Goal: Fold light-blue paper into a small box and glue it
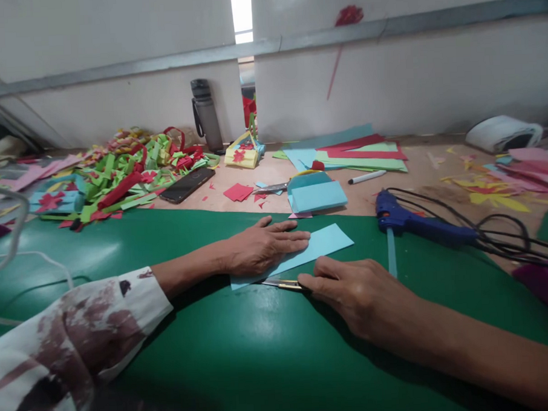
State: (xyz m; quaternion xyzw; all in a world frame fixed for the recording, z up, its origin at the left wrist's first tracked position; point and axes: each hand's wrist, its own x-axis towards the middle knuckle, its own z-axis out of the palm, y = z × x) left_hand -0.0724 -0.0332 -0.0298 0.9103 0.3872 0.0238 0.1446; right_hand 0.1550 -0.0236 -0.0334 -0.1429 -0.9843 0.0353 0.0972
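Note:
A light blue strip of paper [330,242] lies at a slant on the green mat [244,364]. My left hand [262,248] rests flat across its middle, fingers stretched out, covering part of it. In my right hand [350,290] is a utility knife [290,284], gripped between thumb and curled fingers. Its blade points left along the paper's near edge; whether the tip touches the paper I cannot tell. Beyond the strip sits a folded light blue paper piece [319,195], with scissors [273,188] beside it.
A blue glue gun [420,223] with black cable lies at the right. At the back left are a paper-scrap heap [122,176], a phone [186,185] and a grey bottle [207,117]. Coloured sheets [357,150] and a white marker [367,177] lie behind the mat.

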